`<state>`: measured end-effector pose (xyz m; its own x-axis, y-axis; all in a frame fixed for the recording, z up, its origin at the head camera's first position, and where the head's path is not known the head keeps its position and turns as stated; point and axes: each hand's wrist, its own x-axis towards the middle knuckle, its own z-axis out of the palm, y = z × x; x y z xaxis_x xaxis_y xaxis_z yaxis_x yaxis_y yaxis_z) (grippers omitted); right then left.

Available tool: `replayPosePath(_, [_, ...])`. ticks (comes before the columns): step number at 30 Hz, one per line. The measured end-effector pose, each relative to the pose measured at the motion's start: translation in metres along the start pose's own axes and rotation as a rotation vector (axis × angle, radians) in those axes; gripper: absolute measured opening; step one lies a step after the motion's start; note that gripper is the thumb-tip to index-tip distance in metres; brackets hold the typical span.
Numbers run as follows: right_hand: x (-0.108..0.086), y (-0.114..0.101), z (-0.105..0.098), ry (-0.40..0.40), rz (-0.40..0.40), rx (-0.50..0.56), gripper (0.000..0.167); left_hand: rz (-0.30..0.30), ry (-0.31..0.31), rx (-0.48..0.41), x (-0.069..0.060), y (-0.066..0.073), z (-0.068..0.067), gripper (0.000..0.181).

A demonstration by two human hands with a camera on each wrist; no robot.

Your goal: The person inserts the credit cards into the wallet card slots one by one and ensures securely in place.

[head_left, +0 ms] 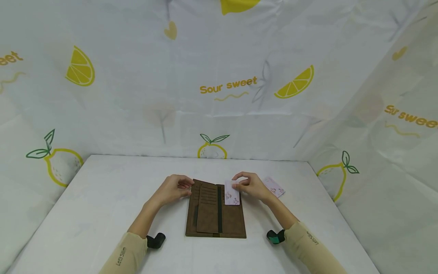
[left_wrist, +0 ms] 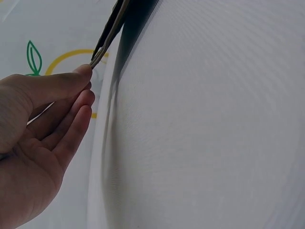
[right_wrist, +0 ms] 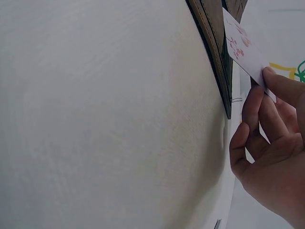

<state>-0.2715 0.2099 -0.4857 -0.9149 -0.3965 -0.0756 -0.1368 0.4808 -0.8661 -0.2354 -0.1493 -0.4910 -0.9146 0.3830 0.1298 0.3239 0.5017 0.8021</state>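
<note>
Your left hand [head_left: 172, 189] at the brown wallet [head_left: 207, 219], a pale pink card [head_left: 232, 198] in your right hand [head_left: 252, 187].
From the left, your thumb and finger pinch the wallet's far left corner, leaving only its thickness between them. The wallet is unfolded over the white table [head_left: 102, 209], between your 2 hands, with card slots [head_left: 208, 194] on its left side and a dark strip [head_left: 220, 213] near the middle. Above the far part of its right side, your right thumb and fingertips grip the card, with hardly any gap; whether it touches the wallet, you cannot tell. Just beyond that hand lies another printed card [head_left: 275, 187].
</note>
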Motion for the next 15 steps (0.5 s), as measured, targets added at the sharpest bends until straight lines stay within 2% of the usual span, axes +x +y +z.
replayPosePath(15, [0.0003,-0.0008,0.0004,-0.011,0.002,-0.002,0.029,-0.008,0.002,-0.005,0.0,0.0008,-0.0008,0.026])
